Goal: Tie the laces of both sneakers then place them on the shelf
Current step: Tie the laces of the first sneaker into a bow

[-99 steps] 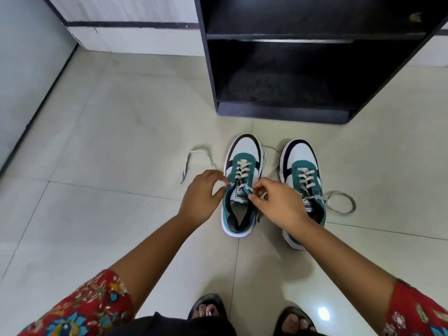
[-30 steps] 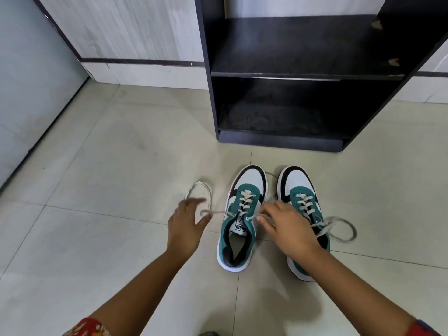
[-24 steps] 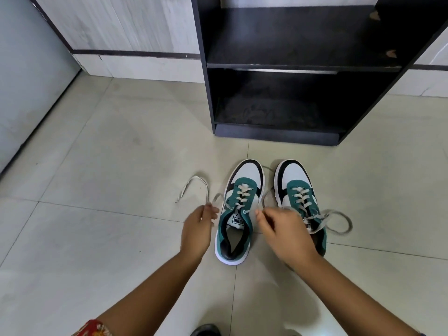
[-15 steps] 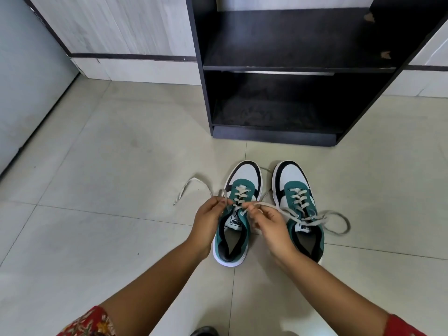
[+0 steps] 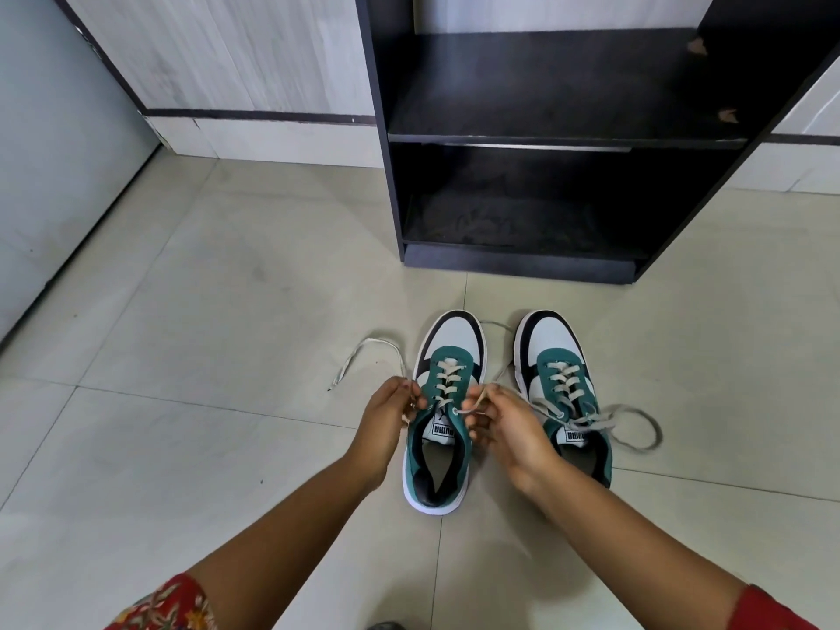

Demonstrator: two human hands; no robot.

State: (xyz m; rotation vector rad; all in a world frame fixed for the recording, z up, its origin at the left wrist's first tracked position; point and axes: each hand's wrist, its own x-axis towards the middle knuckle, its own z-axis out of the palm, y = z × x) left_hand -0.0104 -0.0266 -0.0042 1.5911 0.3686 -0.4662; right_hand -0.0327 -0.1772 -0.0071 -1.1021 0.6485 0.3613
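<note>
Two teal, white and black sneakers stand side by side on the tiled floor, toes toward the shelf. My left hand pinches the left lace end of the left sneaker just beside its tongue. My right hand pinches that shoe's right lace end on the other side. The left lace's free tail trails across the floor to the left. The right sneaker lies partly behind my right hand, its untied grey laces looping onto the floor at the right. The black shelf unit stands just beyond the shoes.
The shelf has two bare dark boards, one at floor level and one above it. A pale wall with a dark skirting stripe runs behind, and a grey panel closes the left side. A dark sandal tip shows at the bottom edge.
Both hands closed in on the left sneaker and took hold of its two lace ends, which are now pulled slightly apart over the tongue. The view tilted a little downward.
</note>
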